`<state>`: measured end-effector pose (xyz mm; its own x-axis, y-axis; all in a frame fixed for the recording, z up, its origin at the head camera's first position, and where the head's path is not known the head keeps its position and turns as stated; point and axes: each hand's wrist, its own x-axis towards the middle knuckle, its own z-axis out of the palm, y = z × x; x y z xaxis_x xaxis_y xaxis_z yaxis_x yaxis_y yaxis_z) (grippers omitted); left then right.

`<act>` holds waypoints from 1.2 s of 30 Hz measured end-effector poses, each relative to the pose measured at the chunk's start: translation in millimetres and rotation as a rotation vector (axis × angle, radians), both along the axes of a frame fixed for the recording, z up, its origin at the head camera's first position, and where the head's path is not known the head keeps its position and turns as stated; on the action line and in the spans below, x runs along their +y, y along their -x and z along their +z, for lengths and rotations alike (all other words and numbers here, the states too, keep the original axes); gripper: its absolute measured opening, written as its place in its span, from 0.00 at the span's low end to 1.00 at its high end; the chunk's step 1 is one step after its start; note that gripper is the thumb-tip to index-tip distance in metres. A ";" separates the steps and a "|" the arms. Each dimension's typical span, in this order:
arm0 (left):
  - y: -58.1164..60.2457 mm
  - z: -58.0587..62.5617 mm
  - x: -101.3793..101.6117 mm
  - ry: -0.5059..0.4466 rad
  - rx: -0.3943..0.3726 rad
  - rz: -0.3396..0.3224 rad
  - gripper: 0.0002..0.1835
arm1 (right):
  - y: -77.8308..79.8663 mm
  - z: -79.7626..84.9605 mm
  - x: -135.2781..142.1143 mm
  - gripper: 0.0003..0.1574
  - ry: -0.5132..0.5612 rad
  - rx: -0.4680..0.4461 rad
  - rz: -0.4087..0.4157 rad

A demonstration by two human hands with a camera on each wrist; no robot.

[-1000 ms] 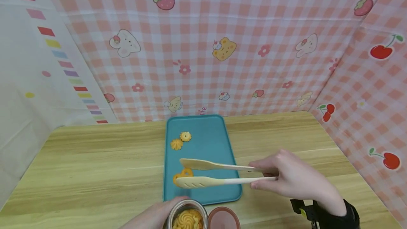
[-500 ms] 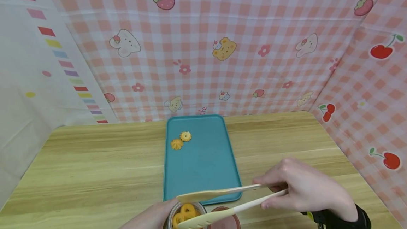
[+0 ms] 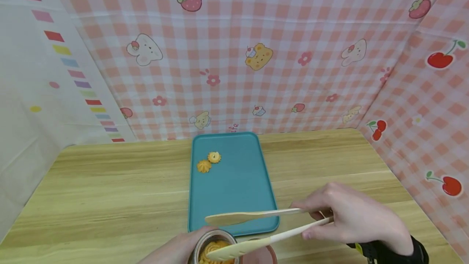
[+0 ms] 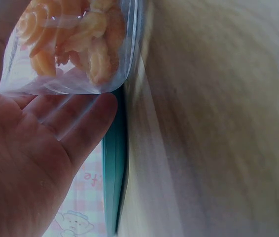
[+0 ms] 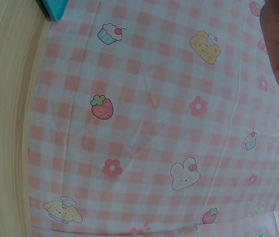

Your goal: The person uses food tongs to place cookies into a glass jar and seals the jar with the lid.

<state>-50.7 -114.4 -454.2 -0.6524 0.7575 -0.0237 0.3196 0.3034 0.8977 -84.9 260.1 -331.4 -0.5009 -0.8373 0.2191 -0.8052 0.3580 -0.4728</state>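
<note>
My left hand (image 3: 183, 243) holds a clear jar (image 4: 80, 88) at the bottom of the head view, thumb on one side and fingers on the other. Golden cookies (image 4: 97, 57) fill much of it. My right hand (image 3: 353, 217) grips a pair of pale tongs (image 3: 272, 238) by their handles. Nothing is between their spread arms; one tip is over the jar's mouth, the other over the tray's near edge. Two cookies, one swirled (image 3: 204, 166) and one round with a scalloped edge (image 3: 214, 157), lie at the left of the blue tray (image 3: 238, 186).
A reddish round lid-like disc (image 3: 265, 254) lies right of the jar, partly behind the tongs. The wooden table (image 3: 121, 199) extends to both sides of the tray. A pink checked cloth (image 3: 227, 72) hangs behind, with another cloth side (image 3: 432, 105) on the right.
The tongs came from the tray to the jar with a pretzel-shaped cookie, which has left the tray and dropped into the jar. The tong arms have since spread apart. My left hand stayed put.
</note>
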 end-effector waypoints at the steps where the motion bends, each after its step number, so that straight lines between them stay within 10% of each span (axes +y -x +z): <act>1: 0.0 0.0 0.5 0.001 -0.006 0.001 0.34 | 1.1 -1.0 0.2 0.20 0.014 0.003 0.000; 20: 1.1 -2.2 -3.0 -0.012 0.028 -0.006 0.37 | 7.9 -10.2 -17.7 0.24 -0.072 0.098 -0.351; 36: 1.1 -3.3 -3.7 0.012 0.062 -0.004 0.39 | 15.9 -19.5 -31.5 0.24 -0.108 0.162 -0.482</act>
<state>-51.7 -118.1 -457.5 -0.6502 0.7597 0.0075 0.3752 0.3126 0.8726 -100.8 228.6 -350.9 -0.8019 -0.5423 0.2507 -0.5969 0.7461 -0.2952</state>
